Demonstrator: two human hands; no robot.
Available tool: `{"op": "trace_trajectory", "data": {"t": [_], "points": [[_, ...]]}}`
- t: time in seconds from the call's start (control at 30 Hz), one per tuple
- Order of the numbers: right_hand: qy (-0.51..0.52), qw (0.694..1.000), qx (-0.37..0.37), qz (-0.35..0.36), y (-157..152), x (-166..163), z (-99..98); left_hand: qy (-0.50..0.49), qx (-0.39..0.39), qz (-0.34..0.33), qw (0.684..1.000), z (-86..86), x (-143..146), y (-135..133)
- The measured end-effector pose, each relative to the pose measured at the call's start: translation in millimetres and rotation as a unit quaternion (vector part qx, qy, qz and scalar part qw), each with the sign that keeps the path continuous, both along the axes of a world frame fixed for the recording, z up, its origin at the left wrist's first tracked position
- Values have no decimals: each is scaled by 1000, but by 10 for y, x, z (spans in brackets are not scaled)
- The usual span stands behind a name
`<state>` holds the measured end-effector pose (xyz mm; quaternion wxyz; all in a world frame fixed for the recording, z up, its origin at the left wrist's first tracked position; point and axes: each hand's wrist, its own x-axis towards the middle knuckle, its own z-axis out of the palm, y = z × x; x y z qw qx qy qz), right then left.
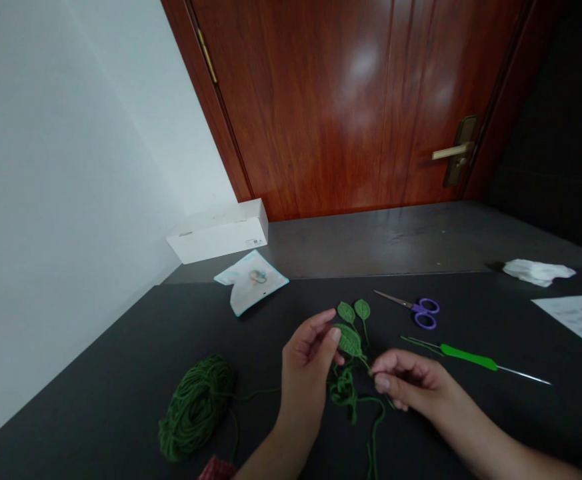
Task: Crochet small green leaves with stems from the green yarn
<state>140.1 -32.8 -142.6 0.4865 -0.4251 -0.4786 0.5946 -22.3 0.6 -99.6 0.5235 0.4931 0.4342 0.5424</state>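
Leaf (349, 341), crocheted in green, sits over the dark tabletop (121, 393), held at its left edge between thumb and fingers of the left hand (312, 357). Right hand (411, 380) closed too, thumb and forefinger pinched on the thin stem (365, 362) below the leaf. Two smaller crocheted leaves (362, 309) on stems just beyond; cannot tell whether they join the held one. Loose tangle of green yarn (343, 385) between the hands, a strand trailing toward the near edge. Oval skein of dark green yarn (198, 407) left of the left hand, a strand running toward it. Beyond the right hand: crochet hook (468, 357) with green handle, a short yarn piece at its left end; farther off, purple-handled scissors (425, 313), blades pointing left. Far right, crumpled white tissue (538, 272) and printed sheet (581, 320). Far left, plastic pouch (253, 280) before a long white box (221, 233). Reddish wooden door (345, 100) behind.
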Motion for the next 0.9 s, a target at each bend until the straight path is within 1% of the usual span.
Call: {"op": "trace_trajectory", "data": {"t": [0.1,0.23,0.4,0.57,0.63,0.77,0.9], "points": [[24,999,-25,11,-6,-13,6,-42,-30,-12,999,-31,-9,23],[47,998,-40,23,-20,-28,9,-72,-57,-23,996,-54,-36,50],[64,996,-49,35,-45,-35,11,-100,-85,-47,990,-22,-59,64],[75,995,-53,33,-52,-32,9,-112,-91,-84,986,9,-36,23],[76,995,-52,32,-48,-28,8,-93,-91,-105,986,7,-14,-6],[78,995,-49,42,-46,-19,-13,-5,-109,-166,980,-21,14,-37],[79,992,-58,74,-30,-34,-110,22,-123,-224,967,-42,-20,-7]]}}
